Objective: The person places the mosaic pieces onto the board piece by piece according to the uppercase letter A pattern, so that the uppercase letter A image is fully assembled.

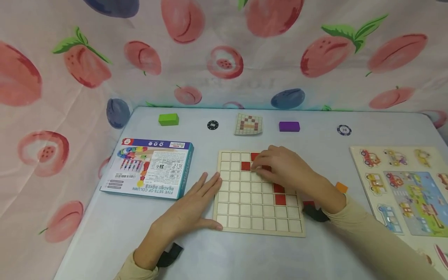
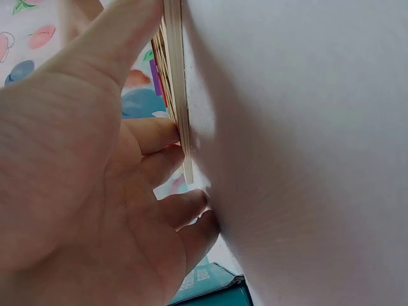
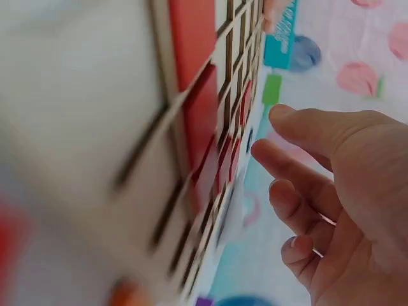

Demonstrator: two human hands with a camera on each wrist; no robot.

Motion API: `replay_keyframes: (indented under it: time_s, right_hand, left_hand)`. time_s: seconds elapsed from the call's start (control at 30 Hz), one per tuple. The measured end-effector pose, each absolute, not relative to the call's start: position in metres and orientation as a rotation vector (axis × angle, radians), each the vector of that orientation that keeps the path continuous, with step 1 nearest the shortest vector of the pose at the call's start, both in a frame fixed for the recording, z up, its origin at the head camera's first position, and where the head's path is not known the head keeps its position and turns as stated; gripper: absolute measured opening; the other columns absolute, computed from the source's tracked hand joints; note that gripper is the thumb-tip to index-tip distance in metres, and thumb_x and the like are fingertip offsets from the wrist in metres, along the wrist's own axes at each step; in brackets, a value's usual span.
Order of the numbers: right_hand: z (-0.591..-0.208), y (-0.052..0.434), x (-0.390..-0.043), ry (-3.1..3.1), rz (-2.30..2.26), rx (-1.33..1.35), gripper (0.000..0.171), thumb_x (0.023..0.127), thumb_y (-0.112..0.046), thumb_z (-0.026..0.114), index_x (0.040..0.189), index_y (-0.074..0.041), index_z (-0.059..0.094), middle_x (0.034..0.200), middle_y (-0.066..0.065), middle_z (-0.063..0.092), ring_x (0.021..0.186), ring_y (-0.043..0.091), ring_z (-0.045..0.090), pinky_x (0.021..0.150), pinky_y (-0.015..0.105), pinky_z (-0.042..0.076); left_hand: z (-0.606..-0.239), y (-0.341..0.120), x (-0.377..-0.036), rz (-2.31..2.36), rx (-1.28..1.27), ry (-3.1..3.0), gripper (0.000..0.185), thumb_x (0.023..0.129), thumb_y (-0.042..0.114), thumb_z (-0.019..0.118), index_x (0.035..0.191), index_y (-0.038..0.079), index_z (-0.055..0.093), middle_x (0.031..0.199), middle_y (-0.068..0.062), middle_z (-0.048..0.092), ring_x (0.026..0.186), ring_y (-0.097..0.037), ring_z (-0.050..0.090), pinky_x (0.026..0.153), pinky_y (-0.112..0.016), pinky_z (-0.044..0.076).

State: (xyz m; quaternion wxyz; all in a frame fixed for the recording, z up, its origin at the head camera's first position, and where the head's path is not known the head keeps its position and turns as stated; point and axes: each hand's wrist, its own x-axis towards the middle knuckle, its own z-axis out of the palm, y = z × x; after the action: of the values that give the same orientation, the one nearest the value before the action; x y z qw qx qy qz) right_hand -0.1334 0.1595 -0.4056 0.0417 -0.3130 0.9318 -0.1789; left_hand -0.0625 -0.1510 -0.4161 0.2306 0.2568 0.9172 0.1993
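L hand [image 1: 190,212] is lying flat, fingers straight, bracing the grid board [image 1: 259,217] mid-table; R hand [image 1: 285,167] is hovering over red tiles [image 1: 280,193], fingers relaxed, grasping nothing. Tiles look light, stiff, slick – pinch by edges

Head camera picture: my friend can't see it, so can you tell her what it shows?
Two hands work at a wooden grid board on a pale table: the left hand lies flat against the board's left edge, and the right hand reaches over the red tiles set in its squares. A teal bead box lies to the left, a vehicle puzzle to the right.
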Motion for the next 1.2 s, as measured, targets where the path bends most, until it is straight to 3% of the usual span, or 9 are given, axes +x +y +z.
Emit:
replay_keyframes:
  time_s: [0.17,0.4,0.6,0.7,0.9,1.1,1.2]
  right_hand:
    - [-0.411,0.201,-0.112,2.875,-0.643,-0.763,0.018,0.097,-0.019,0.078,0.114,-0.025,0.081,0.116,-0.008,0.078,0.113,0.018,0.068,0.099,0.045,0.059]
    - [-0.411,0.258,-0.071,2.968,-0.554,-0.553,0.017,0.092,-0.027,0.084,0.109,-0.03,0.079,0.11,-0.009,0.075,0.096,0.012,0.061,0.086,0.04,0.057]
    - [-0.417,0.274,-0.043,2.958,-0.483,-0.693,0.029,0.083,-0.038,0.092,0.102,-0.046,0.072,0.109,-0.025,0.069,0.098,0.001,0.055,0.086,0.033,0.059]
    - [-0.42,0.274,-0.037,2.969,-0.456,-0.787,0.032,0.08,-0.035,0.094,0.097,-0.048,0.07,0.105,-0.029,0.067,0.092,-0.004,0.052,0.076,0.024,0.055]
    - [-0.414,0.268,-0.044,3.034,-0.428,-0.841,0.03,0.079,-0.032,0.094,0.088,-0.044,0.068,0.095,-0.026,0.066,0.079,-0.004,0.046,0.065,0.018,0.044]
    - [-0.407,0.232,-0.066,3.07,-0.462,-0.876,0.019,0.084,-0.034,0.091,0.09,-0.035,0.073,0.095,-0.018,0.07,0.089,0.004,0.061,0.08,0.033,0.059]
    - [-0.405,0.201,-0.082,3.022,-0.506,-0.918,0.015,0.086,-0.033,0.089,0.094,-0.028,0.077,0.097,-0.012,0.074,0.092,0.011,0.066,0.084,0.039,0.061]
  left_hand:
    - [-0.415,-0.15,-0.062,0.539,0.702,2.528,0.12,0.082,0.058,0.085,0.172,0.015,0.018,0.183,0.002,0.005,0.17,-0.033,-0.001,0.136,-0.052,0.023]
    - [-0.415,-0.15,-0.061,0.549,0.714,2.522,0.119,0.083,0.058,0.085,0.172,0.014,0.019,0.182,0.001,0.004,0.17,-0.034,-0.001,0.137,-0.053,0.022]
    - [-0.415,-0.151,-0.061,0.557,0.709,2.52,0.119,0.083,0.058,0.084,0.172,0.014,0.018,0.182,0.002,0.003,0.17,-0.033,-0.001,0.137,-0.053,0.02]
    - [-0.415,-0.15,-0.061,0.559,0.712,2.52,0.119,0.083,0.058,0.085,0.172,0.014,0.018,0.182,0.002,0.004,0.17,-0.034,-0.001,0.137,-0.053,0.02]
    - [-0.417,-0.15,-0.06,0.567,0.713,2.516,0.119,0.083,0.058,0.084,0.172,0.015,0.018,0.183,0.002,0.004,0.17,-0.034,-0.001,0.137,-0.054,0.021]
    - [-0.416,-0.151,-0.061,0.554,0.714,2.527,0.12,0.083,0.058,0.084,0.172,0.015,0.018,0.182,0.001,0.004,0.17,-0.034,-0.001,0.137,-0.053,0.021]
    - [-0.416,-0.151,-0.061,0.543,0.717,2.533,0.12,0.082,0.058,0.085,0.172,0.014,0.018,0.182,0.0,0.005,0.17,-0.034,0.0,0.137,-0.053,0.021]
